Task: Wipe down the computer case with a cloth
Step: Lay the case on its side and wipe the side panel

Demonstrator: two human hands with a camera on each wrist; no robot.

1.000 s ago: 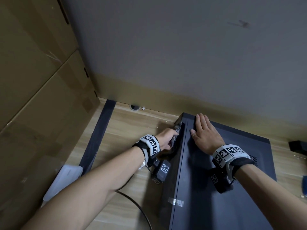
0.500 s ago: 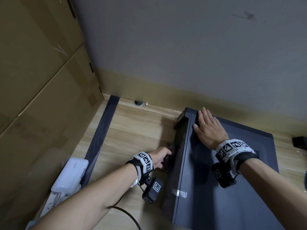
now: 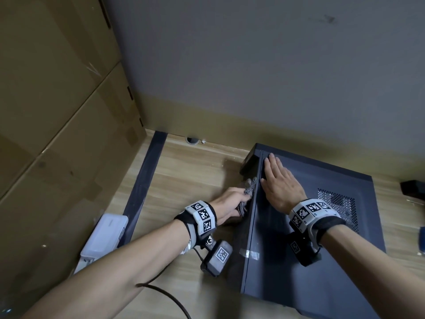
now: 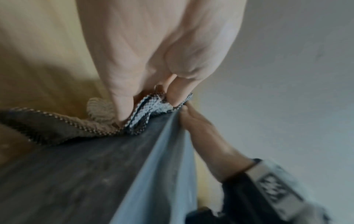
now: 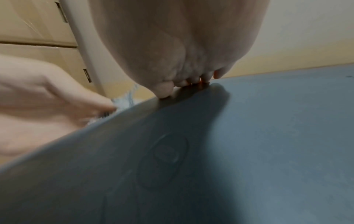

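A black computer case (image 3: 303, 249) lies on its side on the wooden floor, a vent grille on its upper panel. My left hand (image 3: 232, 203) grips a grey-and-white checked cloth (image 3: 249, 191) and presses it against the case's left side wall, just below the top edge. In the left wrist view the cloth (image 4: 151, 109) is bunched under my curled fingers on that dark wall (image 4: 76, 174). My right hand (image 3: 280, 183) lies flat, fingers straight, on the upper panel (image 5: 249, 136) near its far left corner.
Cardboard boxes (image 3: 57, 111) stand on the left. A white power strip (image 3: 103, 238) lies beside a dark floor strip (image 3: 147, 178). A grey wall (image 3: 253, 65) stands behind the case. A black cable (image 3: 165, 293) runs under my left arm. A dark object (image 3: 412, 187) lies at the far right.
My left hand with the cloth slid down the case's side toward me, then went partway back toward the far end. My right hand stayed flat on the panel.
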